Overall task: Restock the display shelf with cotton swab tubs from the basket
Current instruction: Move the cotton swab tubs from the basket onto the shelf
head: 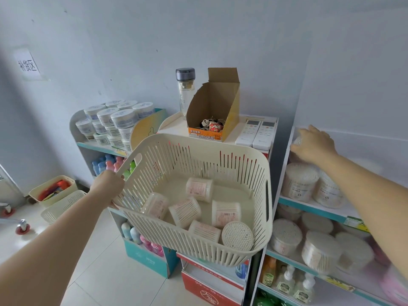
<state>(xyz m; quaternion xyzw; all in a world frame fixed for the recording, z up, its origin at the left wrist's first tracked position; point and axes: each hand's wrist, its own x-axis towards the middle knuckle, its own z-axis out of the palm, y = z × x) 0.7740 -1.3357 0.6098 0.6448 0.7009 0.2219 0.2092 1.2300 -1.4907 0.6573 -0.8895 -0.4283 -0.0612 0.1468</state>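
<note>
My left hand [108,185] grips the left handle of a cream slotted basket [262,173] and holds it up in front of the shelves. Several clear cotton swab tubs [199,189] lie loose on the basket's floor, most on their sides. My right hand [314,144] reaches to the top level of the white display shelf [318,212] on the right and is closed around a swab tub [298,141] there, which it mostly hides. More swab tubs [299,181] stand on the levels below.
Behind the basket a low stand carries a cardboard box [212,107], a water bottle [185,89] and two remote controls [256,132]. A left shelf holds white jars [114,120]. Two cream baskets [53,189] sit on the floor at left, near castor wheels [22,227].
</note>
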